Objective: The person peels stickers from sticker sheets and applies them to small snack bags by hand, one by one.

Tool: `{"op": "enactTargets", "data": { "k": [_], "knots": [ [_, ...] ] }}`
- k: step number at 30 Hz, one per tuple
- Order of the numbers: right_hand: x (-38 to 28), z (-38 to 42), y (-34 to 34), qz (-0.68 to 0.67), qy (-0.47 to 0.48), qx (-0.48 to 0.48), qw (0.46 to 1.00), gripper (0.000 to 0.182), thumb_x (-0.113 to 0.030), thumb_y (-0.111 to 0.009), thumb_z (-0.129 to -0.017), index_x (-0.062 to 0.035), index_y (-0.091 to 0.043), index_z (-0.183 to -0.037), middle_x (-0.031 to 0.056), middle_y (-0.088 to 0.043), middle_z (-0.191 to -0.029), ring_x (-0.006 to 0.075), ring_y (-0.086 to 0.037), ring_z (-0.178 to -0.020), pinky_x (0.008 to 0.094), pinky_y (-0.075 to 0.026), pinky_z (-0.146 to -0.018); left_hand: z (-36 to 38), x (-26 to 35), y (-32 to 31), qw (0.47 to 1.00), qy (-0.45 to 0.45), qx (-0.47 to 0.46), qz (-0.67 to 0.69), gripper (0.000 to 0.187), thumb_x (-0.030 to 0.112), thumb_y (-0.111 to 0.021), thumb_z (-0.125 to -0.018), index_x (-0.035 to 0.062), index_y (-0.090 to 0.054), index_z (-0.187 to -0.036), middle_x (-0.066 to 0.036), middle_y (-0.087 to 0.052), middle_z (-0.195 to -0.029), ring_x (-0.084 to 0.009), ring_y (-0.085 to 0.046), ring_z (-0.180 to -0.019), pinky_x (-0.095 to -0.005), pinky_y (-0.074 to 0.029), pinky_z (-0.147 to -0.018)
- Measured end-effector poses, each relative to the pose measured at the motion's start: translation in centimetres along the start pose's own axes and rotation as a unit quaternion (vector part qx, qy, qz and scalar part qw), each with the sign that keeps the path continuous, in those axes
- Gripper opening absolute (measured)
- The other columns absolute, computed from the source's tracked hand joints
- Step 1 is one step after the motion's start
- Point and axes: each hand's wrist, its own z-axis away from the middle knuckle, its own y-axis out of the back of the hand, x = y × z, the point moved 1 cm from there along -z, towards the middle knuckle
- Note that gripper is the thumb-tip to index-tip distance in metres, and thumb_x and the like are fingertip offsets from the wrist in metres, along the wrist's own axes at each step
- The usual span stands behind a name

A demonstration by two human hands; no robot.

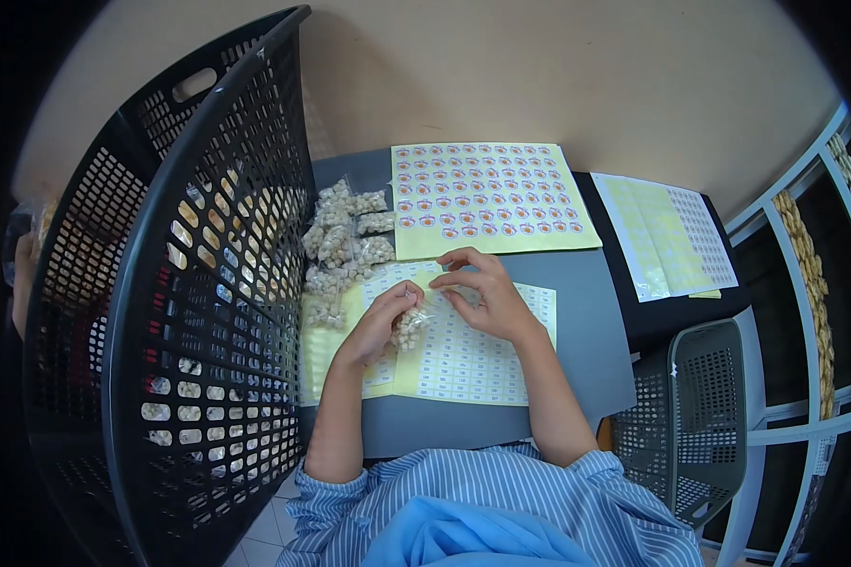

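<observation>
My left hand [385, 321] is closed round the top of a small clear plastic bag [409, 331] filled with pale, rounded pieces. The bag hangs from my fingers over label sheets with small printed rows [473, 364]. Just right of it, my right hand [487, 298] has its fingers curled, with thumb and a fingertip close together near the bag's top. What lies between those fingertips is too small to make out. Similar filled bags [336, 241] are heaped left of a yellow sheet of round orange-and-white stickers [487, 194].
A tall dark plastic basket [208, 312] stands close on my left, with more bags visible through its holes. Another sticker sheet in a plastic sleeve [667, 231] lies at the right. Below it sits a green basket [704, 416], beside a white metal rack [794, 302].
</observation>
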Motion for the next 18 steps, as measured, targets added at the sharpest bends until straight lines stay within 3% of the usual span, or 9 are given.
{"op": "enactTargets", "data": {
  "k": [5, 18],
  "knots": [
    [-0.9, -0.1, 0.27, 0.075, 0.038, 0.032, 0.996, 0.017, -0.005, -0.064, -0.065, -0.0114, -0.066, -0.081, 0.0041, -0.056, -0.097, 0.0214, -0.053, -0.091, 0.0346, -0.039, -0.084, -0.04, 0.1, -0.01, 1.0, 0.004, -0.001, 0.001, 0.013, 0.019, -0.043, -0.088, 0.0093, -0.05, -0.087, 0.003, -0.045, -0.077, -0.0038, -0.043, -0.072, -0.0182, -0.035, -0.065],
    [-0.93, -0.25, 0.02, 0.082, 0.088, 0.061, 0.991, 0.012, -0.004, -0.066, -0.063, -0.0101, -0.066, -0.074, 0.0034, -0.06, -0.096, 0.021, -0.054, -0.091, 0.0342, -0.039, -0.085, 0.35, 0.6, -0.01, 0.994, 0.047, 0.032, 0.089, 0.013, 0.023, -0.045, -0.087, 0.0117, -0.051, -0.088, 0.003, -0.048, -0.081, -0.0051, -0.047, -0.075, -0.0208, -0.04, -0.065]
  ]
}}
